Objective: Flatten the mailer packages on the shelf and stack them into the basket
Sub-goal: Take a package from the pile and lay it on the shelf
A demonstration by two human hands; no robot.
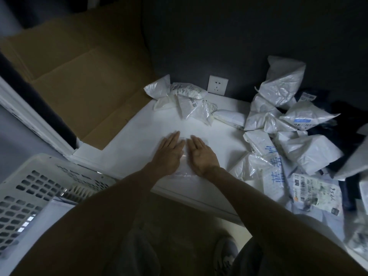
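A thin clear mailer (184, 168) lies flat on the white shelf (131, 148), near its front edge. My left hand (169, 152) and my right hand (201, 154) press on it side by side, palms down, fingers straight. A heap of crumpled white mailers (286, 120) fills the right side of the shelf. A smaller clump of mailers (185, 100) sits at the back by the wall. The white perforated basket (29, 196) stands at the lower left, below the shelf, with a flat pale package inside.
Flattened brown cardboard (83, 76) leans at the back left. A white wall socket (217, 85) is on the dark wall behind the shelf. Dark mailers (346, 116) lie at the far right. My shoes and the floor show below the shelf edge.
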